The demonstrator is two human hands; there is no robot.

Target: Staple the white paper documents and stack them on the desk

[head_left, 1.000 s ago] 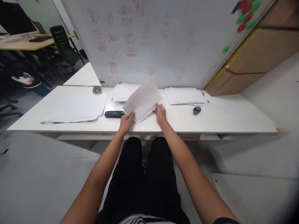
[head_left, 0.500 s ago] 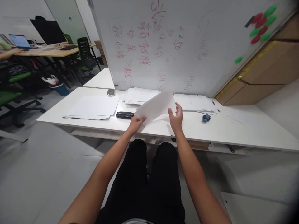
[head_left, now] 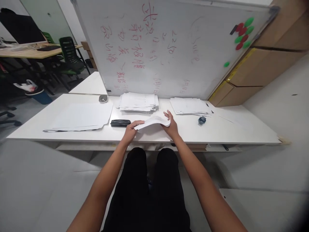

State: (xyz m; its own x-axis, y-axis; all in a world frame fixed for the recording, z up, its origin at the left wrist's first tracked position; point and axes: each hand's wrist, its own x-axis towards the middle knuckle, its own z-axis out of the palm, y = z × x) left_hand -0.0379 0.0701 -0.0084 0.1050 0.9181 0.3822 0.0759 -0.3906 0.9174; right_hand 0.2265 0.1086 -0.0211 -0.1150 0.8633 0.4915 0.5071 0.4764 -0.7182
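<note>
Paper sheets (head_left: pixel 153 120) are bowing between your left hand (head_left: pixel 131 129) and right hand (head_left: pixel 172 127), each gripping one end, gathered but not yet lying flat, while a paper stack (head_left: pixel 138 101) is sitting beyond both hands on the desk (head_left: pixel 231 130).

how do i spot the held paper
Find the whiteboard, then the desk before it. Near its front edge, the paper spans from left hand to right hand. It arches up in the middle, while the stacks behind lie flat.

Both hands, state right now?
Left hand: closed on the left end of the arched white paper.
Right hand: at its right end, fingers partly spread; can't tell if gripping.
</note>
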